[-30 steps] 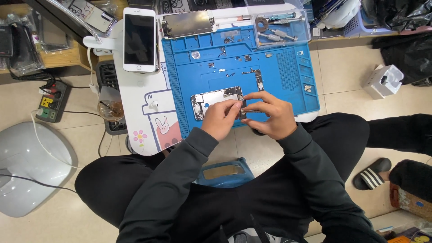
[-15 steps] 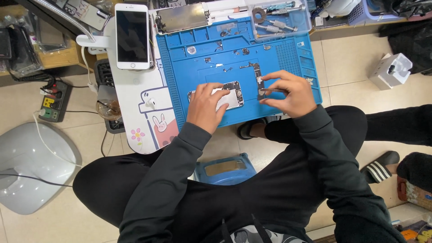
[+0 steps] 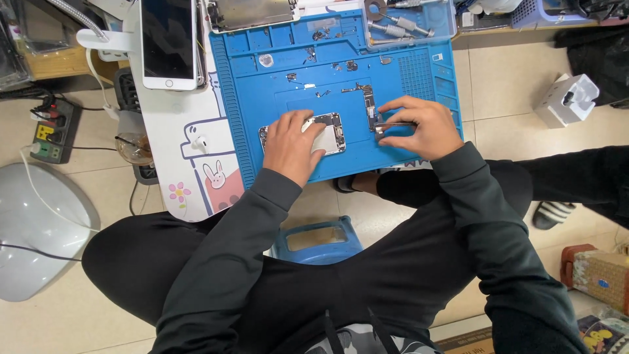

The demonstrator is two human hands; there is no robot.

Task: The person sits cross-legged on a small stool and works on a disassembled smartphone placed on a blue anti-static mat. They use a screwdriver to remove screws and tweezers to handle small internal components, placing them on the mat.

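An opened phone body [image 3: 331, 133] lies on the blue repair mat [image 3: 275, 98]. My left hand [image 3: 288, 145] rests flat on its left half and holds it down. My right hand [image 3: 419, 128] is to the right of it, pinching slim metal tweezers [image 3: 390, 126] whose tips point left at a narrow dark circuit board [image 3: 371, 108] lying on the mat. Small screws and loose parts are scattered on the mat above the phone.
A white phone [image 3: 169, 42] lies screen-up at the upper left. A detached screen panel [image 3: 252, 13] sits at the mat's top. Tools fill a clear tray [image 3: 409, 23] at top right. A power strip [image 3: 49, 131] and a blue stool [image 3: 318, 239] are on the floor.
My right hand has moved off the phone body to the right, onto the narrow board with the tweezers. My left hand stays on the phone. The view has shifted closer.
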